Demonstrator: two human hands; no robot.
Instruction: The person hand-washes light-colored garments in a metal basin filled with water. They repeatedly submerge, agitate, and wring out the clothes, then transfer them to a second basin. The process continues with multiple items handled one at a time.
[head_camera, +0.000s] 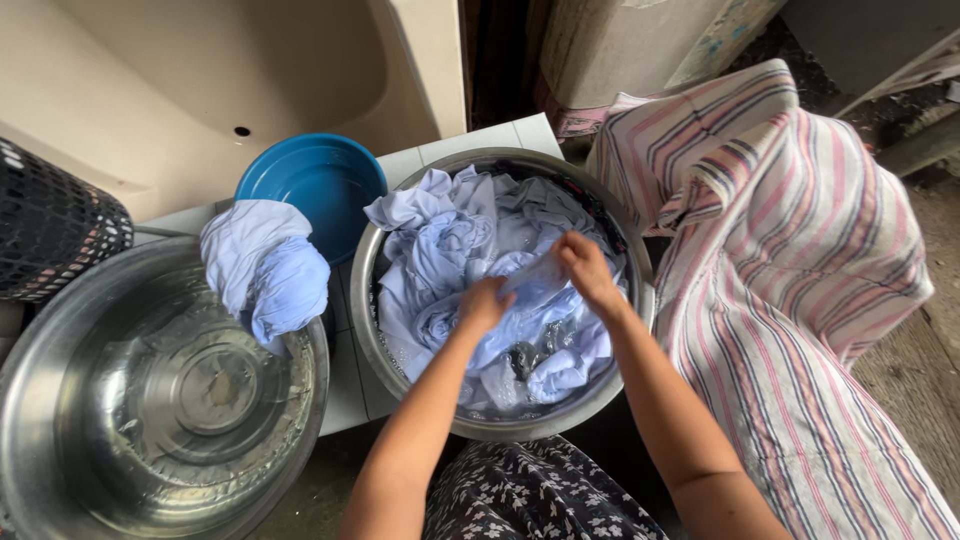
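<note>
Tiled floor (350, 380) underneath; scrubbing stage: left hand (484, 306) and right hand (585, 270) both pinching pale blue cloth (450, 250) in basin (375, 330); next needs firm rubbing.

Pale blue laundry (470, 250), pink-striped cloth (800, 260), blue basin (310, 180)

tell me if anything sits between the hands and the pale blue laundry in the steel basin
Nothing visible does. The left hand and right hand are already gripping the pale blue cloth inside the steel basin, pinching a fold between them.
</note>
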